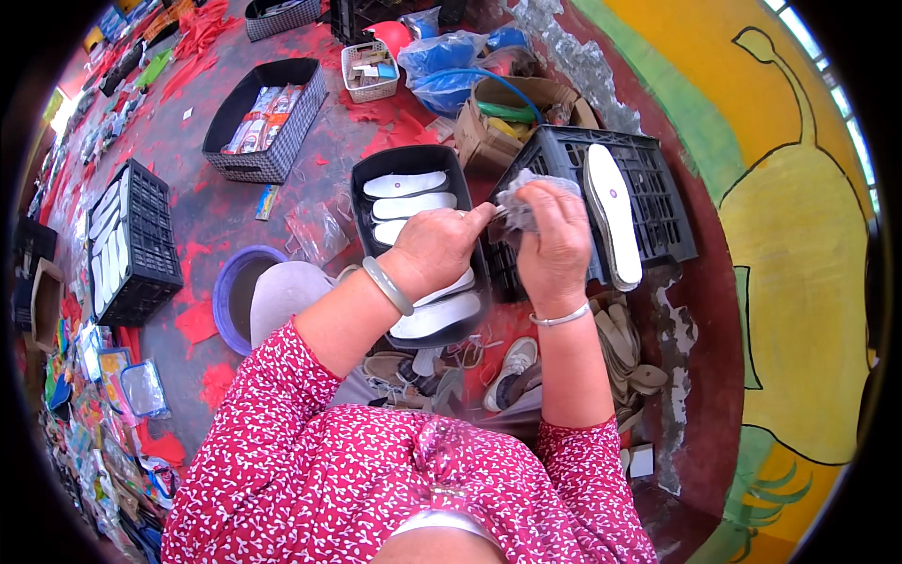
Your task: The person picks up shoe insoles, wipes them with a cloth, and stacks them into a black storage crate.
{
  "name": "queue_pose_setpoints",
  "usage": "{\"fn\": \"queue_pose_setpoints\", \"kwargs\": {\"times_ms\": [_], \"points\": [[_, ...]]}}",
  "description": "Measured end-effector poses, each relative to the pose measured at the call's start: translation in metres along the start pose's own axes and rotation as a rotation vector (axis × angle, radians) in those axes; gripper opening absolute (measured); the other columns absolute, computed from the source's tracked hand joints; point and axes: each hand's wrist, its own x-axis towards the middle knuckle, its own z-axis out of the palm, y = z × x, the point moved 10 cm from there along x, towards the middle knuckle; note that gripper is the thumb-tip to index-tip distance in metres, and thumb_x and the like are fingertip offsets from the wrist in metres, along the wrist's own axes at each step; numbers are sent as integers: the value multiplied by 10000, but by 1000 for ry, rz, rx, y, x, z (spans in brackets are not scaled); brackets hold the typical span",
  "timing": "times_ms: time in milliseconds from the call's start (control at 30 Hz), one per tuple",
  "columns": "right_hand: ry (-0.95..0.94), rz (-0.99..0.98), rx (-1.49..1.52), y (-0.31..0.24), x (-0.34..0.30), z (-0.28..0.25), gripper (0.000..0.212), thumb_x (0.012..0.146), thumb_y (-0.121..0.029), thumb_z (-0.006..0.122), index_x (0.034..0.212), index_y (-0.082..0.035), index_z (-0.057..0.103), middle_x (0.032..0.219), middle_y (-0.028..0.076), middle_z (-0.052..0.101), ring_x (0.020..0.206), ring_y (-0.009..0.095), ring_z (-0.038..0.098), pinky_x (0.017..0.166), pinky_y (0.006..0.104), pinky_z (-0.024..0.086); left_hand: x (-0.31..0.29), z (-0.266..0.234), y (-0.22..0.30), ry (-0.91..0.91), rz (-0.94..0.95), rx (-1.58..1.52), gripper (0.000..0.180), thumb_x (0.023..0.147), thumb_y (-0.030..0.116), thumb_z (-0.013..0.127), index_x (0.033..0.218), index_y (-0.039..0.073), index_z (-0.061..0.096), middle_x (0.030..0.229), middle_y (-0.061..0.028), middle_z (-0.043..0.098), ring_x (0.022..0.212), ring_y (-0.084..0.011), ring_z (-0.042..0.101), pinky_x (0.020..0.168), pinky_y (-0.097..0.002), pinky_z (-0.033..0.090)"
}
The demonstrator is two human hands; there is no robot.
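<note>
My left hand (437, 246) is closed in a pinch above a black bin (413, 159); what its fingertips hold is small and I cannot make it out. Bunched in my right hand (556, 246) is a crumpled grey cloth (528, 199), which meets the left fingertips. Several white insoles (406, 182) lie side by side in the bin, some hidden by my left hand and forearm. To the right of my right hand, a stack of white insoles (613, 214) with a small round mark on top rests on a black plastic crate (663, 202).
A black crate of insoles (155, 246) stands at the left. Nearer me is a purple basin (228, 293). A checked bin (291, 141) holds packets. Beyond are a white basket (370, 91) and a cardboard box (481, 141). Shoes (515, 367) lie below my arms; a painted wall (799, 282) is right.
</note>
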Motion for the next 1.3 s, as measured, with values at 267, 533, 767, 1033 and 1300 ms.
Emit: {"fn": "queue_pose_setpoints", "kwargs": {"times_ms": [267, 533, 767, 1033, 1300], "points": [[119, 356, 77, 101, -13, -43, 316, 701, 110, 532, 970, -39, 603, 894, 74, 621, 858, 200, 589, 785, 296, 461, 0, -26, 18, 191, 154, -126, 296, 803, 66, 588, 1095, 44, 548, 673, -125, 595, 622, -289, 599, 554, -389, 465], [103, 558, 673, 83, -9, -30, 217, 857, -4, 570, 1074, -13, 568, 953, 11, 592, 870, 72, 534, 768, 212, 441, -2, -10, 9, 135, 60, -157, 282, 814, 83, 594, 1092, 58, 550, 669, -138, 593, 617, -309, 594, 552, -395, 468], [-65, -89, -64, -22, -8, 16, 268, 709, 11, 547, 969, -29, 597, 1035, 119, 608, 1062, 291, 560, 880, 369, 431, -3, 3, -3, 22, -88, -205, 275, 770, 56, 611, 1043, 44, 576, 753, -163, 621, 708, -332, 620, 616, -392, 491], [-17, -157, 34, -38, -19, 23, 277, 704, -2, 562, 975, -31, 609, 1030, 108, 607, 1014, 280, 578, 852, 362, 451, -3, -8, -17, 90, -111, -324, 234, 729, 31, 637, 961, 37, 609, 764, -151, 627, 707, -298, 631, 619, -332, 494], [208, 80, -246, 50, 5, -70, 363, 662, 114, 520, 991, -17, 601, 959, 138, 624, 897, 295, 605, 834, 354, 474, -2, -24, 14, 159, 172, -447, 305, 802, -4, 595, 1107, 5, 580, 804, -99, 646, 684, -199, 626, 616, -299, 490]]}}
